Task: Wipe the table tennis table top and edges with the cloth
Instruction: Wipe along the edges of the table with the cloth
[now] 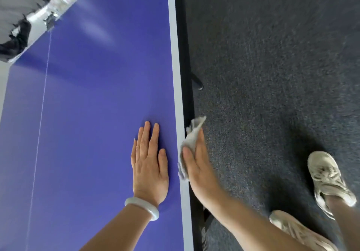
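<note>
The blue table tennis table top [93, 98] fills the left half of the view, with a white line along its right edge [176, 75] and a dark side rim below it. My left hand [149, 163] lies flat, fingers straight, on the blue surface close to that edge; a pale bangle sits on its wrist. My right hand [196, 161] presses a grey-white cloth [190, 143] against the table's side edge, thumb on top of the cloth and fingers along the outer side. Part of the cloth sticks out ahead of the fingertips.
Dark grey carpet [272, 75] covers the floor on the right. A black table leg [196, 81] reaches the floor just beside the rim. My two feet in pale sneakers [327, 178] stand on the carpet at lower right. A thin white centre line [41, 104] runs along the table.
</note>
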A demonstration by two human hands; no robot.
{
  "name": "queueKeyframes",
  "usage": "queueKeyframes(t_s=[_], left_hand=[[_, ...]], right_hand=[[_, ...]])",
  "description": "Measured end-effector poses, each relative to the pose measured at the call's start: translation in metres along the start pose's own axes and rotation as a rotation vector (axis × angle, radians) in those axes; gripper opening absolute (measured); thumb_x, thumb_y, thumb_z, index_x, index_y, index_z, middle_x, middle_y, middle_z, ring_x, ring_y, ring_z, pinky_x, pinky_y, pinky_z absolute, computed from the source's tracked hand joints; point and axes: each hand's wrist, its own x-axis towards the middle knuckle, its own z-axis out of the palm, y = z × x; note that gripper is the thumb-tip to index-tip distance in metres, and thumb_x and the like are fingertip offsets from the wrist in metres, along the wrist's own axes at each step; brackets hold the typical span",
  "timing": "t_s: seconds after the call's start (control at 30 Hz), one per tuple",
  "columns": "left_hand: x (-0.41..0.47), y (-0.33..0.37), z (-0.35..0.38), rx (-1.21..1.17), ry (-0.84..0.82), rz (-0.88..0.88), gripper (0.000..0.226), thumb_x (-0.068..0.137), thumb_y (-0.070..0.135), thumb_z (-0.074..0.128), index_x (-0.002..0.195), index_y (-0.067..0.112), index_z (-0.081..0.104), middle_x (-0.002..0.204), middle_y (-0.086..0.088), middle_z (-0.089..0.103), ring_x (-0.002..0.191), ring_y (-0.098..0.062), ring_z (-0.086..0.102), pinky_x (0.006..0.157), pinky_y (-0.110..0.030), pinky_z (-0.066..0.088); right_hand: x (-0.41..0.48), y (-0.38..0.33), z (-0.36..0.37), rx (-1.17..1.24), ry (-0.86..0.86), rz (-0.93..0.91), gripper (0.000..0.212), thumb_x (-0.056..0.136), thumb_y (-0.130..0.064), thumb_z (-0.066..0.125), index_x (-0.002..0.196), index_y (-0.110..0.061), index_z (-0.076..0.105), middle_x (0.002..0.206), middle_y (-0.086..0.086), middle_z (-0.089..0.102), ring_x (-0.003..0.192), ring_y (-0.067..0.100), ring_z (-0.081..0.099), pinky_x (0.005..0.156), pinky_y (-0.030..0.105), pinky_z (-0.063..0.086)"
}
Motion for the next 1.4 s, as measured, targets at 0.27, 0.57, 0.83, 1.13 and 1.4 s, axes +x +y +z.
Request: queueKeyframes(t_s=[0.27,0.57,0.83,1.13,1.4], left_hand=[[0.002,-0.001,0.001,-0.002,-0.003,0.012,0.055,0.102,0.032,0.021,0.157,0.024,0.019,0.166,0.006,0.012,0.152,-0.014,0.011,0.121,-0.045,0.013],[0.002,-0.001,0.001,0.001,-0.01,-0.001,0.056,0.102,0.032,0.021,0.157,0.023,0.02,0.166,0.007,0.011,0.153,-0.014,0.01,0.122,-0.043,0.01],[0.003,0.004,-0.001,0.019,-0.023,-0.018,0.055,0.102,0.03,0.023,0.156,0.019,0.023,0.165,0.003,0.015,0.153,-0.013,0.009,0.123,-0.044,0.01],[0.035,0.009,-0.029,0.046,-0.062,-0.015,0.045,0.095,0.035,0.034,0.135,0.022,0.052,0.139,0.005,0.046,0.122,-0.021,0.045,0.105,-0.037,0.035],[0.197,0.044,-0.018,0.07,-0.02,0.021,0.049,0.107,0.025,0.035,0.155,0.021,0.028,0.164,0.001,0.019,0.151,-0.017,0.014,0.12,-0.039,0.016]], right_hand=[[0.066,-0.02,0.0,-0.139,0.068,0.053,0.071,0.104,-0.037,0.043,0.158,-0.021,0.0,0.166,0.001,0.008,0.151,0.012,0.014,0.124,0.042,0.017],[-0.004,0.005,0.008,-0.087,0.034,0.12,0.08,0.094,-0.058,0.041,0.156,-0.032,-0.002,0.163,0.0,0.017,0.15,0.017,0.021,0.121,0.05,0.023],[0.118,-0.039,-0.003,-0.099,0.136,0.187,0.076,0.098,-0.036,0.055,0.156,-0.008,0.014,0.144,0.016,0.038,0.126,0.033,0.049,0.102,0.05,0.048],[0.13,-0.043,-0.013,-0.138,-0.003,0.219,0.085,0.096,-0.044,0.056,0.155,-0.006,0.007,0.149,0.019,0.029,0.118,0.033,0.052,0.103,0.055,0.046],[0.122,-0.045,-0.019,-0.211,-0.028,0.185,0.091,0.098,-0.047,0.051,0.157,-0.012,-0.009,0.154,0.008,0.016,0.14,0.023,0.032,0.111,0.031,0.035]])
